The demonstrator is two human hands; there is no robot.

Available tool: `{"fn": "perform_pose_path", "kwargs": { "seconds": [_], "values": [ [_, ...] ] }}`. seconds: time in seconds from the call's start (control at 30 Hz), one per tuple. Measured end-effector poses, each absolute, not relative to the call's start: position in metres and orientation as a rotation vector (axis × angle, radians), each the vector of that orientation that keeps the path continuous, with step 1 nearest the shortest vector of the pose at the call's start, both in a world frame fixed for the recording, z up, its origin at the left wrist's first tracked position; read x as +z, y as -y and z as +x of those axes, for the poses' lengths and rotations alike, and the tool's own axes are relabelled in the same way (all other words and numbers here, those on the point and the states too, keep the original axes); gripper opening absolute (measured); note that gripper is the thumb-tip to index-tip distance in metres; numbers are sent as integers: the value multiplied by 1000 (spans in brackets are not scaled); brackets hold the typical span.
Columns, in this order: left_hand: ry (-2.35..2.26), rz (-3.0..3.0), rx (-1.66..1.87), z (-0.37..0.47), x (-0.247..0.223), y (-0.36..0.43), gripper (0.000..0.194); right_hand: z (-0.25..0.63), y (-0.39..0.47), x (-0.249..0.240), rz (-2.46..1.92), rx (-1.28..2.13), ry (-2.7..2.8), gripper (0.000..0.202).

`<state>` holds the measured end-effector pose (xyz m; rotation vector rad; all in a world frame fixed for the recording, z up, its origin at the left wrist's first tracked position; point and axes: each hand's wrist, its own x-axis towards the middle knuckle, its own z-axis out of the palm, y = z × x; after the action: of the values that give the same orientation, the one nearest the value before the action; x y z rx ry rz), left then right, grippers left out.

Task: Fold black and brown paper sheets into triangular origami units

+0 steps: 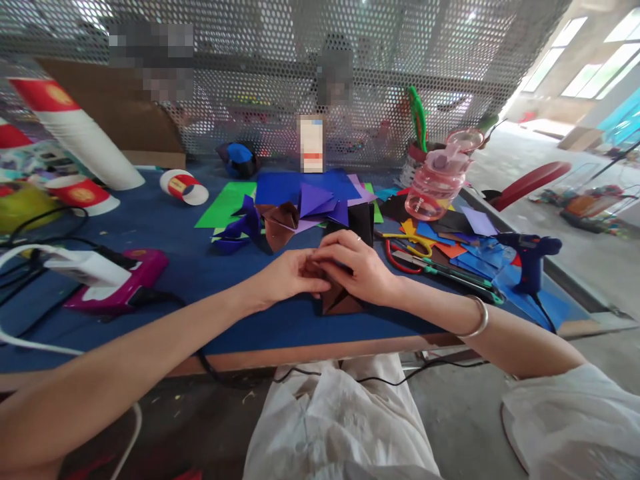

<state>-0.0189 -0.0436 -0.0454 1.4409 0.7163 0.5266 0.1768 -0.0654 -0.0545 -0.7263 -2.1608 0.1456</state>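
One brown paper lay near the table's front edge; using it as reference. Two hands were on it: left hand at its left side, fingers curled inward, thumb over the paper; right hand on top, fingers bent and overlapping the left's fingertips. Couldn't tell whether either was pinching, contact hidden.

Well left of the brown paper: one magenta power strip, one white charger plugged in. Right of it: one green cutter; farther right, one blue glue gun. Just behind it: one black paper. Beyond that, slightly left: one brown folded piece, and one blue sheet. Behind and right: one pink bottle. Behind and far left: one short red-banded cup on its side. Farthest, behind everything: one perforated screen.
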Motion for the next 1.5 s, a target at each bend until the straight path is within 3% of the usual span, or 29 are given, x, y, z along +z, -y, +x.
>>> {"fn": "perform_pose_path", "kwargs": {
  "seconds": [0.2,0.33,0.47,0.57,0.67,0.97,1.2,1.5],
  "values": [
    [-858,1352,828,-28,-44,30,46,179,66,-49,-977,468,1792,24],
    [-917,1334,1058,-29,-43,26,47,180,60,-58,-1042,931,1552,46],
    [-917,1311,1154,-27,-44,28,46,180,58,-62,-1090,1145,1479,60],
    [-900,1323,1165,-26,-45,29,46,180,59,-61,-1127,1171,1579,39],
    [-861,1373,1125,-26,-48,29,49,182,59,-59,-1115,1189,1556,31],
    [-742,1661,1067,-29,-52,30,65,187,56,-58,-1057,1171,1437,34],
    [-742,1649,1068,-29,-49,28,48,185,58,-59,-995,1204,1455,40],
    [-771,1609,1151,-27,-54,29,49,184,59,-59,-1003,1291,1455,45]
  ]
}}
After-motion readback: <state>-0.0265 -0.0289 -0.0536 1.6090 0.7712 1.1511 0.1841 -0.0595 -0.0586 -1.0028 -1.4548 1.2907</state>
